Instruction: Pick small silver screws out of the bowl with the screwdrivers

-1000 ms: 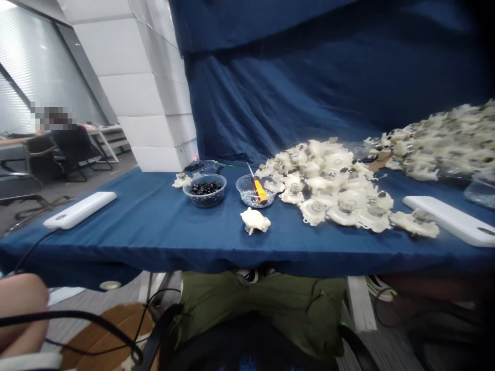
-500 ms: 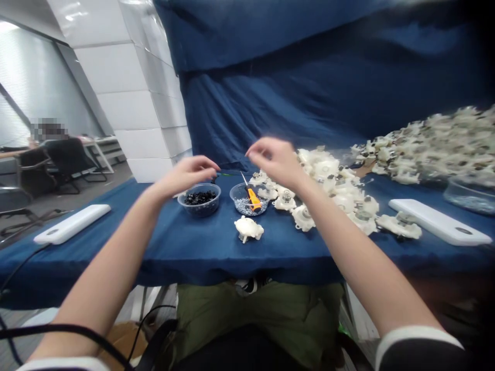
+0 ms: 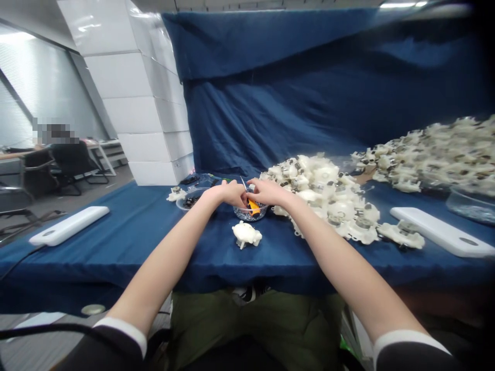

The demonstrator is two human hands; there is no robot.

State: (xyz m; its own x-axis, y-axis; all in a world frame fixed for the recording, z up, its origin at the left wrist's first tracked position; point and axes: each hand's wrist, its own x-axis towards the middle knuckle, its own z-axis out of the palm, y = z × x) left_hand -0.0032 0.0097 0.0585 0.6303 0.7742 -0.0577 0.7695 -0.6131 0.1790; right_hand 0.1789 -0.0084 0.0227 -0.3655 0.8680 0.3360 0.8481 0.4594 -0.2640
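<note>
A clear plastic bowl (image 3: 250, 217) of small silvery screws holds a screwdriver (image 3: 253, 207) with an orange and black handle, its shaft pointing up. My left hand (image 3: 231, 194) reaches over the bowl's left side, fingers bent down and pressed together; what they hold, if anything, is hidden. From the right, my right hand (image 3: 266, 191) has its thumb and fingers closed about the upper part of the screwdriver, which still rests in the bowl. A cream plastic housing (image 3: 246, 234) sits in front of the bowl, touched by neither hand.
Behind my left wrist is a bowl of black parts (image 3: 189, 202). Heaped cream housings (image 3: 328, 193) lie to the right, with a larger pile (image 3: 441, 149) behind. White flat devices (image 3: 69, 225) lie at both sides. White boxes (image 3: 135, 116) stand at the back left.
Both hands have come down and together to the bowl of screws. My left hand moved right, away from the black parts; my right hand lowered onto the screwdriver.
</note>
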